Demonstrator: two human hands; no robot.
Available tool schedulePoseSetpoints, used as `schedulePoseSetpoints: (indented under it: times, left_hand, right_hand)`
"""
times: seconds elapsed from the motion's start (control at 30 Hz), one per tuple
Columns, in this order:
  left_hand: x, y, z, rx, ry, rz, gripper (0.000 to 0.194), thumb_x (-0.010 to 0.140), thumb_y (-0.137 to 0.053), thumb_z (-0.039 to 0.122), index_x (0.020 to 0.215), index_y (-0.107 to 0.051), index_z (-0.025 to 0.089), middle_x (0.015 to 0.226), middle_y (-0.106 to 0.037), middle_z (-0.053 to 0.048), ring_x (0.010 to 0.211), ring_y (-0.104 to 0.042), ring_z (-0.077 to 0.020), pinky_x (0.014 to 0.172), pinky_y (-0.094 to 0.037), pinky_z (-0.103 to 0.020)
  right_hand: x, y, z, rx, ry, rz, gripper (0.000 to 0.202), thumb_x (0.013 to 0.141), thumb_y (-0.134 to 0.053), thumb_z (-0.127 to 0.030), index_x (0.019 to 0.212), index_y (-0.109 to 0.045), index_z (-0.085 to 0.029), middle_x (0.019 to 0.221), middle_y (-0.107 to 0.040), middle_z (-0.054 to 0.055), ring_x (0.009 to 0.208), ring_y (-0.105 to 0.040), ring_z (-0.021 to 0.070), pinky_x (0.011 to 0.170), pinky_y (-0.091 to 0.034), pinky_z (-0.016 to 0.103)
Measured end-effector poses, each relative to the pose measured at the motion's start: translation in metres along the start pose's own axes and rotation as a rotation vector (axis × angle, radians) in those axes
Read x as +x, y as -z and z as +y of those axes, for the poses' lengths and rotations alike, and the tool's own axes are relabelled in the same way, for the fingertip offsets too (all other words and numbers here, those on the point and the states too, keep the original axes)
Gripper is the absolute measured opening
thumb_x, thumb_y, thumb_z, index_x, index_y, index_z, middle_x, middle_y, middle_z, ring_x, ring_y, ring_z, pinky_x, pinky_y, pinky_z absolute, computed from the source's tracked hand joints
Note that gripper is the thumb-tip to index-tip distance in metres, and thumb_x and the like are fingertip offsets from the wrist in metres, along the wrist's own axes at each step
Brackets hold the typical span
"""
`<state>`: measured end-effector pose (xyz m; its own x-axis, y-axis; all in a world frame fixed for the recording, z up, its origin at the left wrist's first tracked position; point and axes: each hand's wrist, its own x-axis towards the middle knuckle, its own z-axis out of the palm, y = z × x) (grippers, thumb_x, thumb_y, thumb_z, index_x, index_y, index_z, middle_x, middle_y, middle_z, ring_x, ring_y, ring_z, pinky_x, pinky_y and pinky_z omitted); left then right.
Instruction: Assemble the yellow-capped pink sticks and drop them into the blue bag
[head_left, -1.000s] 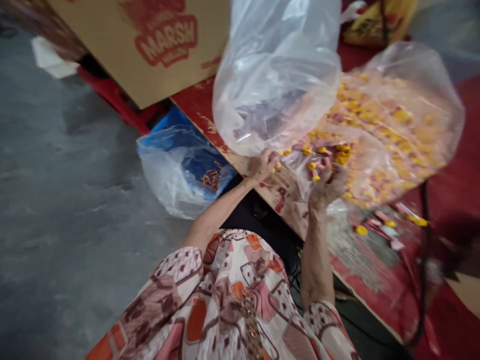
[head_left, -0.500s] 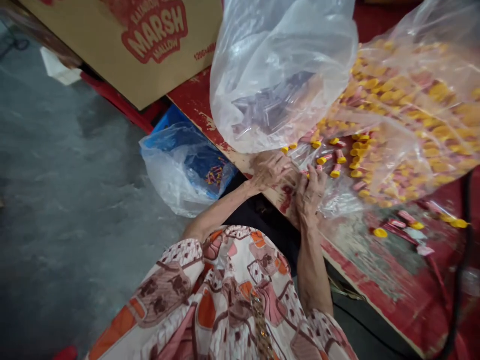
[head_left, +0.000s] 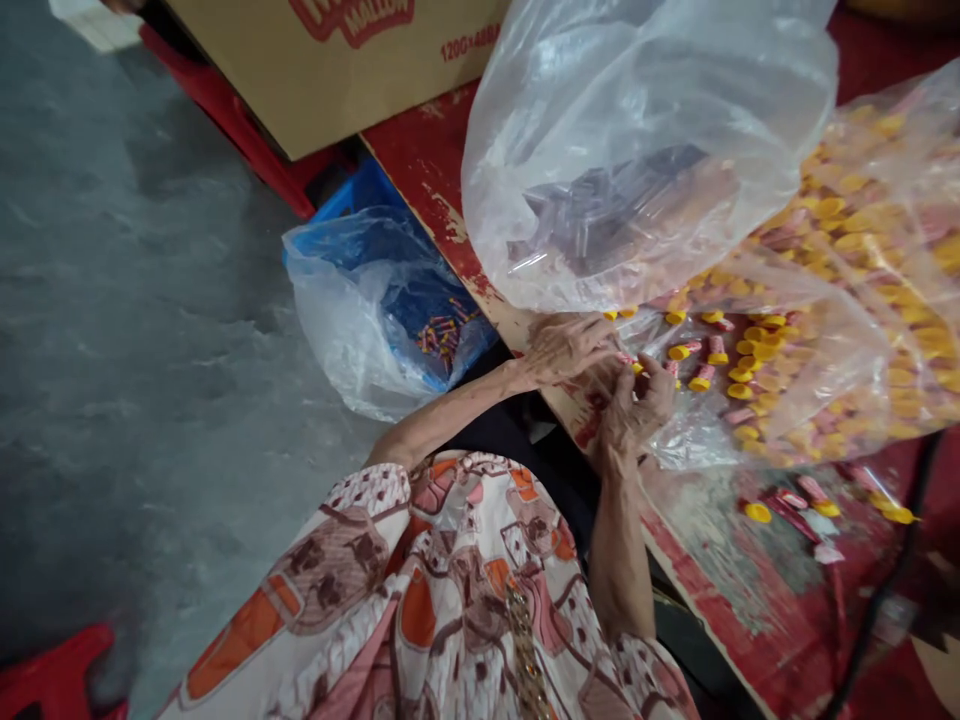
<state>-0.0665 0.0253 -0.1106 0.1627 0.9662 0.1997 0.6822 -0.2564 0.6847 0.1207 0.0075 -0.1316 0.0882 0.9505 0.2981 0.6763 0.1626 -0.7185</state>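
My left hand (head_left: 568, 350) is over the table edge, its fingers bent and pressed together. What they pinch, if anything, is too small to make out. Close beside it, my right hand (head_left: 636, 405) has its fingers curled around a small pink tube with a yellow cap (head_left: 636, 367). The fingertips of both hands nearly meet at this piece. Several loose pink tubes with yellow caps (head_left: 703, 377) lie just right of my right hand on clear plastic. They trail from the mouth of a large clear bag (head_left: 862, 330) full of the same pieces.
A white plastic bag (head_left: 645, 90) with clear wrappers inside stands beyond my hands. Left of the table (head_left: 750, 600), a blue crate (head_left: 337, 205) lined with plastic holds small wrapped pieces. A cardboard carton (head_left: 285, 90) sits at the back left. A black cable (head_left: 892, 580) crosses at right.
The view has shifted, so the table things sit farther right. My right hand's fingers have curled in around a capped tube, and my left fingertips have come closer to it.
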Motion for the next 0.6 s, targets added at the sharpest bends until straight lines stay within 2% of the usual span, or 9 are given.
schedulePoseSetpoints:
  times: [0.07,0.13,0.27,0.37,0.43,0.5,0.57,0.6]
  left_hand:
    - [-0.006,0.005,-0.008,0.0,0.024,0.08,0.026,0.124,-0.063,0.035,0.143,-0.072,0.02,0.128,-0.08,-0.011,0.122,-0.08,-0.0253,0.104,-0.063,-0.035]
    - [-0.016,0.01,-0.016,0.002,0.058,0.127,0.029,0.124,-0.06,0.032,0.148,-0.07,0.019,0.128,-0.08,-0.011,0.119,-0.08,-0.0239,0.103,-0.064,-0.034]
    - [-0.039,0.021,-0.033,-0.058,0.076,0.169,0.018,0.12,-0.066,0.025,0.135,-0.074,0.021,0.123,-0.08,-0.009,0.108,-0.081,-0.0202,0.093,-0.065,-0.03]
    - [-0.059,0.033,-0.052,-0.09,0.162,0.388,0.014,0.117,-0.071,0.028,0.13,-0.074,0.025,0.12,-0.08,-0.006,0.106,-0.08,-0.0202,0.095,-0.066,-0.031]
    - [-0.075,0.041,-0.071,-0.109,0.254,0.537,0.015,0.116,-0.071,0.031,0.129,-0.073,0.026,0.12,-0.08,-0.005,0.106,-0.079,-0.0201,0.097,-0.066,-0.032]
    - [-0.095,0.047,-0.094,-0.128,0.392,0.628,0.015,0.115,-0.071,0.033,0.129,-0.072,0.026,0.118,-0.08,-0.005,0.103,-0.078,-0.0197,0.098,-0.066,-0.033]
    - [-0.116,0.051,-0.118,-0.13,0.583,0.62,0.013,0.113,-0.07,0.028,0.125,-0.072,0.026,0.113,-0.08,-0.005,0.1,-0.077,-0.0204,0.099,-0.066,-0.035]
    - [-0.125,0.052,-0.129,-0.124,0.682,0.564,0.011,0.11,-0.071,0.024,0.121,-0.072,0.025,0.111,-0.08,-0.005,0.1,-0.077,-0.0215,0.1,-0.066,-0.037]
  right_hand:
    - [-0.001,-0.008,-0.006,0.051,-0.027,0.022,0.059,0.116,-0.055,-0.073,0.139,-0.07,-0.02,0.127,-0.072,0.016,0.104,-0.074,0.0303,0.1,-0.067,0.054]
    - [-0.001,-0.017,-0.01,0.099,-0.046,0.031,0.065,0.112,-0.058,-0.08,0.135,-0.068,-0.02,0.122,-0.072,0.014,0.099,-0.074,0.0282,0.093,-0.068,0.049]
    - [-0.001,-0.032,-0.015,0.126,-0.043,-0.026,0.073,0.105,-0.065,-0.093,0.117,-0.069,-0.021,0.104,-0.07,0.008,0.091,-0.07,0.0252,0.088,-0.067,0.044]
    - [-0.003,-0.034,-0.017,0.151,-0.018,-0.014,0.073,0.105,-0.065,-0.093,0.118,-0.069,-0.021,0.105,-0.07,0.007,0.09,-0.071,0.0238,0.088,-0.066,0.042]
    - [-0.005,-0.033,-0.018,0.145,0.012,-0.007,0.071,0.107,-0.064,-0.091,0.119,-0.07,-0.022,0.111,-0.072,0.008,0.094,-0.073,0.0243,0.088,-0.066,0.042]
    - [-0.006,-0.033,-0.02,0.115,0.041,-0.011,0.07,0.11,-0.062,-0.09,0.12,-0.071,-0.022,0.116,-0.073,0.01,0.095,-0.075,0.0249,0.087,-0.066,0.042]
    - [-0.006,-0.034,-0.021,0.084,0.052,0.004,0.071,0.11,-0.059,-0.091,0.118,-0.072,-0.022,0.114,-0.073,0.011,0.092,-0.074,0.0247,0.083,-0.066,0.041]
    - [-0.006,-0.035,-0.021,0.074,0.049,0.018,0.072,0.11,-0.058,-0.092,0.117,-0.072,-0.022,0.111,-0.073,0.011,0.089,-0.072,0.0244,0.081,-0.065,0.041]
